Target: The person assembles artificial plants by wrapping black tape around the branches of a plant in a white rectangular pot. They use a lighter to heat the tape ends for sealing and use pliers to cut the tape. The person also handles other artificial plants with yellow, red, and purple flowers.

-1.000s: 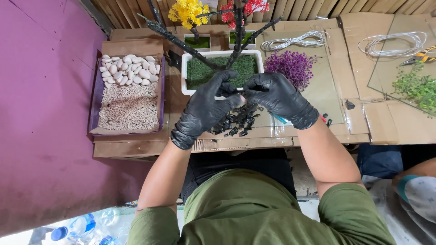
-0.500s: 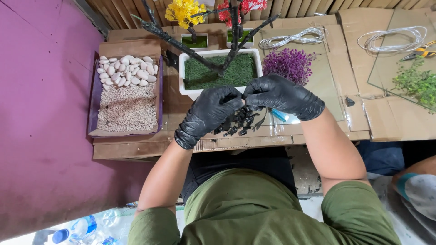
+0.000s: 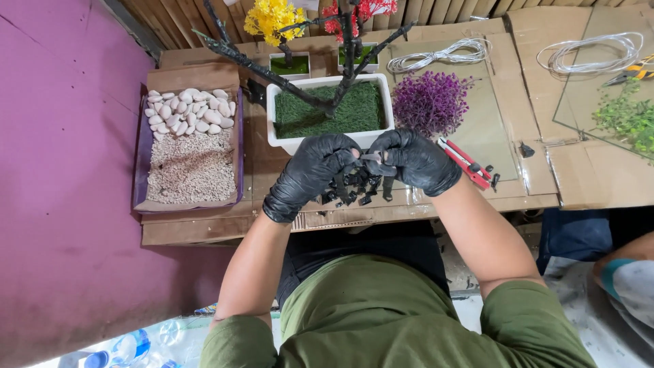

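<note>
Both my hands wear black gloves and meet over the front of the low cardboard-covered table. My left hand point(image 3: 310, 174) and my right hand point(image 3: 415, 161) pinch a small grey-black strip point(image 3: 372, 157) between their fingertips. Below them lies a pile of short black pieces point(image 3: 359, 187). Just behind stands a white rectangular planter point(image 3: 293, 144) filled with green moss, from which a bare black branched trunk point(image 3: 272, 73) rises.
A cardboard tray point(image 3: 189, 157) at the left holds white pebbles and fine gravel. Purple foliage point(image 3: 429, 101), a red cutter point(image 3: 466, 163), wire coils point(image 3: 443, 54), yellow flowers point(image 3: 271, 17) and green sprigs point(image 3: 630, 119) lie around. Another person's arm point(image 3: 627, 266) shows at the lower right.
Both hands have dropped slightly toward the table's front edge and stay together on the small strip. The view has shifted a little.
</note>
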